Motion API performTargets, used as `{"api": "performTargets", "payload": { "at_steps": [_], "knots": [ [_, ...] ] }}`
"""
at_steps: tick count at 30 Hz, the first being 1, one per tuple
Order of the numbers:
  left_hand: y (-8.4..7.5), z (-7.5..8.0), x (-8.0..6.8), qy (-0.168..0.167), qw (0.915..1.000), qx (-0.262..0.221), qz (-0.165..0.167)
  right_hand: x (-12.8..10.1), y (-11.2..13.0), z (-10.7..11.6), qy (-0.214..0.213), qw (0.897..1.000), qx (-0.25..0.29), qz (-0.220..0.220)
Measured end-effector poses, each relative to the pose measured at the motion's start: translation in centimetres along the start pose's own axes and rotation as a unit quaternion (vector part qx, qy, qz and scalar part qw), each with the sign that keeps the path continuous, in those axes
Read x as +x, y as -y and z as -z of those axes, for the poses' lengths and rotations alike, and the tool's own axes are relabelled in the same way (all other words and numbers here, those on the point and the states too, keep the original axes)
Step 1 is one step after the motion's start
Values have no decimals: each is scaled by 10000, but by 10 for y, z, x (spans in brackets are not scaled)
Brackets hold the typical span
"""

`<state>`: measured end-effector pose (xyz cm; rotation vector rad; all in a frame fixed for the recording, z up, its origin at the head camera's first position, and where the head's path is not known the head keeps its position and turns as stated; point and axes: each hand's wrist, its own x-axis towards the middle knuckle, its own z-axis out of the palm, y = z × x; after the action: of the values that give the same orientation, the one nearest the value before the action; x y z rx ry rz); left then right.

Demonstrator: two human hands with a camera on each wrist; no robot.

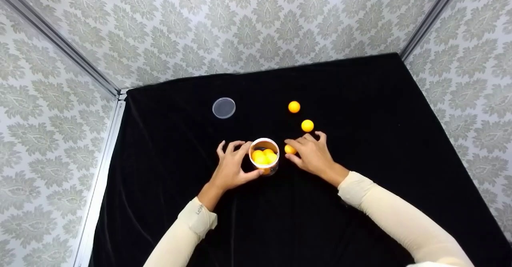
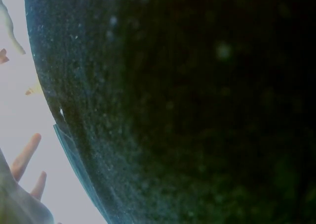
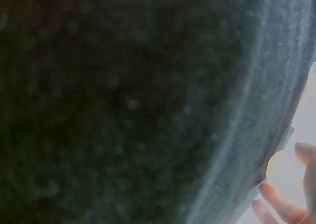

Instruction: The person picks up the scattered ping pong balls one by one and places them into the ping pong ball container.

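Orange ball (image 1: pixel 290 149) pinched in right hand (image 1: pixel 314 157), beside cup (image 1: pixel 264 156) steadied by left hand's (image 1: pixel 231 168) curled grip. Cup near full; ball may bounce out onto worktop (image 1: pixel 360 99).

Head view: looks steeply down on my black cloth (image 1: pixel 360 99); both wrist views: pressed close against it, fingertips (image 3: pixel 276 204) at frame edges

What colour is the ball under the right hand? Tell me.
Orange ball, clearest in the head view.
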<state>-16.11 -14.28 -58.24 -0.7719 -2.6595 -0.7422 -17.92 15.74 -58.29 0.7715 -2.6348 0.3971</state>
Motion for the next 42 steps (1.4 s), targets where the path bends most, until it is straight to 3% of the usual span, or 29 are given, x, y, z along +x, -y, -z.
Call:
{"api": "performTargets", "payload": {
  "at_steps": [14, 42],
  "knots": [
    [1, 0, 0, 45, 10000, -7, 12, -1, -1, -1, 242, 9997, -16, -87],
    [0, -1, 0, -40, 10000, 50, -23, 6, 9, 15, -190, 9997, 179, -18]
  ]
}}
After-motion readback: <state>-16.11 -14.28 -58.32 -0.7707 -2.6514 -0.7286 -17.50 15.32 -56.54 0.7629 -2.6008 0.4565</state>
